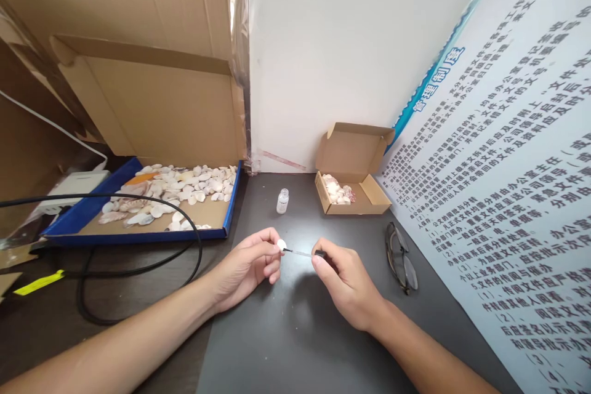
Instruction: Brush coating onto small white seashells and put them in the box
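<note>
Near the middle of the table, my left hand pinches a small white shell between thumb and fingertips. My right hand is closed round the black cap of a thin brush, whose dark tip points left and meets the shell's edge. Just beyond both hands stands a small clear bottle, upright and without a cap, with whitish contents low inside.
A blue-edged box full of shells stands at the left, with a black cable looping before it. Farther right, a small open cardboard box holds shells. Eyeglasses lie near the printed sheet.
</note>
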`<state>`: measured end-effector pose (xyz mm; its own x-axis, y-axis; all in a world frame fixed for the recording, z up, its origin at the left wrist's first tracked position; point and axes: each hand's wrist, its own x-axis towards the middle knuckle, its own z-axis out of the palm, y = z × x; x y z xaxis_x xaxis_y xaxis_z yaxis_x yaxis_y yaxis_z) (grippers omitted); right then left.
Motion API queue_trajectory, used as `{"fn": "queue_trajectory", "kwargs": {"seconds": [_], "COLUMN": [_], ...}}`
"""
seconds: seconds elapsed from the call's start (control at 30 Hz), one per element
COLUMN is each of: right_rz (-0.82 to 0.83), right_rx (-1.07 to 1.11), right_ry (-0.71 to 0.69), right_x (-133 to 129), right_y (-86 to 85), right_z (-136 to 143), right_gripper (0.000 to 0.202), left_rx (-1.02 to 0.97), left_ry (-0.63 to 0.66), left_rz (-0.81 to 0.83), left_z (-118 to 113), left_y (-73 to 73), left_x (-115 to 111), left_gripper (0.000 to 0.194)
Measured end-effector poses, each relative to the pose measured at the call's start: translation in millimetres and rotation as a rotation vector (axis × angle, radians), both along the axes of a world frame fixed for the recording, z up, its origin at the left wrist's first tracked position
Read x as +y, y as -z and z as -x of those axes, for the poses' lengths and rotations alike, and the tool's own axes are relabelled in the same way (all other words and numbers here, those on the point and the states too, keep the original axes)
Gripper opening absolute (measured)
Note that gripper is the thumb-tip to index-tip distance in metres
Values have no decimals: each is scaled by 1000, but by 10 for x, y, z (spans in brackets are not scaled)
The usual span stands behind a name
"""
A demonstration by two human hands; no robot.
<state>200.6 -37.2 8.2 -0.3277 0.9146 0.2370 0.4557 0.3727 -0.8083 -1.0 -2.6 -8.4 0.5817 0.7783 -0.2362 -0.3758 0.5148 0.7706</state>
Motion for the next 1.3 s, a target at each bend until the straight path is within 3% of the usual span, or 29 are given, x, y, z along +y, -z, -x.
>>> {"fn": "queue_trajectory", "kwargs": {"seconds": [1.13, 1.3], "right_rz": [10, -14], "right_rx": [-72, -125], "right_ry": [-3, 79], "right_x": [2, 22], "right_y": [-10, -2], "right_z": [-3, -2], "right_gripper": [34, 38], "left_rx": [13, 14], "left_ry": [1, -4], "left_rz": [-10, -14], "left_z": [-5, -6], "left_y": [-16, 0], "left_x": [1, 2], "left_gripper": [16, 13]}}
